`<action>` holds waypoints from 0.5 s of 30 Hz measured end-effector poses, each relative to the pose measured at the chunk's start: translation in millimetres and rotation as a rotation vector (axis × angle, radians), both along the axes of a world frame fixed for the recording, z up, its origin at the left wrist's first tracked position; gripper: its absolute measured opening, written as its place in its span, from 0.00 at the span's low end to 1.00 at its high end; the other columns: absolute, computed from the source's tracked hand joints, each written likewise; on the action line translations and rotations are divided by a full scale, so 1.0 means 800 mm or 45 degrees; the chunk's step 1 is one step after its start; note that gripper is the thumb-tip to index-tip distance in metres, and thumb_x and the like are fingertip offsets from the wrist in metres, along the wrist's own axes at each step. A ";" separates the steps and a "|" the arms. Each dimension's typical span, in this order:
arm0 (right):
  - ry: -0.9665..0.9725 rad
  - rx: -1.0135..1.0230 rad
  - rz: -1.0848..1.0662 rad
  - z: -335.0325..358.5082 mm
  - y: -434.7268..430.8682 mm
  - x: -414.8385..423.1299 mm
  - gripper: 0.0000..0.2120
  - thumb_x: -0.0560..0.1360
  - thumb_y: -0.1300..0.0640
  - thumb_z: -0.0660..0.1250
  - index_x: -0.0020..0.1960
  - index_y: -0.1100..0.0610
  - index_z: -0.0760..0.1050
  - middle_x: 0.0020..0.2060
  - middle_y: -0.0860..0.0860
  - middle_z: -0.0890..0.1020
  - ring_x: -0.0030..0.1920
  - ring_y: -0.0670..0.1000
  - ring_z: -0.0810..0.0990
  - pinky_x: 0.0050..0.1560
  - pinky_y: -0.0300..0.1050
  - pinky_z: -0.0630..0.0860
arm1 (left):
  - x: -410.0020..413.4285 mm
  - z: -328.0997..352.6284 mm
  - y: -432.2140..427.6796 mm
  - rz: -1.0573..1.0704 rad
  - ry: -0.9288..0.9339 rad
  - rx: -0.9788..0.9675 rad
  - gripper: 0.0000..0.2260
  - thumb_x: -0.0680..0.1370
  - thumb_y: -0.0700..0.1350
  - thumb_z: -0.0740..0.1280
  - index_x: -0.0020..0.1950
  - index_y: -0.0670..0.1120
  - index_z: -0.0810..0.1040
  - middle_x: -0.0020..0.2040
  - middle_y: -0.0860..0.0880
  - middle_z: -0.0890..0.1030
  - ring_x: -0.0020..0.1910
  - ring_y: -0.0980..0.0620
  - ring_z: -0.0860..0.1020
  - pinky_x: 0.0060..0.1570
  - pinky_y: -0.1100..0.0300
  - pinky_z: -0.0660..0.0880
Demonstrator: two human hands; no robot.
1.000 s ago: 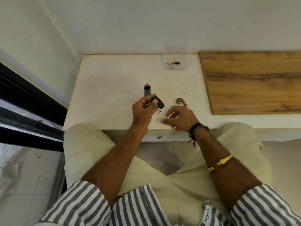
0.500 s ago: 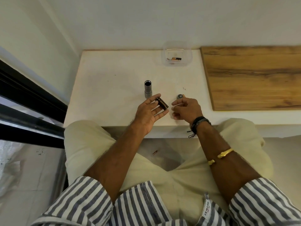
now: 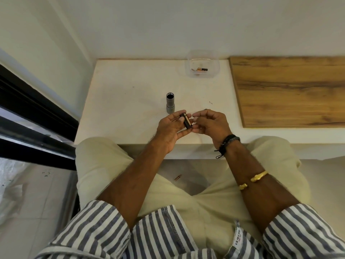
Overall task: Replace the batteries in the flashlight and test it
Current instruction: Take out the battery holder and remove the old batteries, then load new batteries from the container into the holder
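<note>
Since half a second ago, our right hand (image 3: 211,124) has come in from the white counter (image 3: 130,109) to meet the left, and the small cap that lay by its fingers is now hidden behind it.

Going left to right: the grey flashlight body (image 3: 170,103) stands upright on the counter with its open end up, just beyond our hands and apart from them. Our left hand (image 3: 171,129) has thumb and fingers clamped on the dark battery holder (image 3: 187,121), held a little above the counter edge. The right hand's fingers are curled together with their tips at the holder's right side; whether they pinch a battery we cannot tell. Farther back, a clear tub (image 3: 202,66) holds a few batteries, and a wooden board (image 3: 287,90) lies to its right. One battery (image 3: 177,177) lies on the floor between our knees.

We judge that we are loading cells into the holder. To do it well, we should keep the holder steady, match each cell's polarity to its slot, press until it seats, and work over the counter so nothing else rolls off.
</note>
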State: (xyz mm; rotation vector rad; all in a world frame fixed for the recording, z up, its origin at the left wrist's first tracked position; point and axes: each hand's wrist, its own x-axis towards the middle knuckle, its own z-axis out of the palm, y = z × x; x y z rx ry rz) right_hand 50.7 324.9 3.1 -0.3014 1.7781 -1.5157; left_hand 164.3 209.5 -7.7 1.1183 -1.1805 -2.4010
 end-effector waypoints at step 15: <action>0.647 0.977 1.294 -0.158 -0.025 0.114 0.11 0.80 0.58 0.63 0.54 0.60 0.84 0.52 0.57 0.85 0.53 0.57 0.84 0.57 0.53 0.81 | 0.040 0.070 -0.095 0.318 -0.292 0.240 0.15 0.76 0.38 0.58 0.57 0.41 0.81 0.49 0.44 0.84 0.44 0.49 0.82 0.46 0.55 0.79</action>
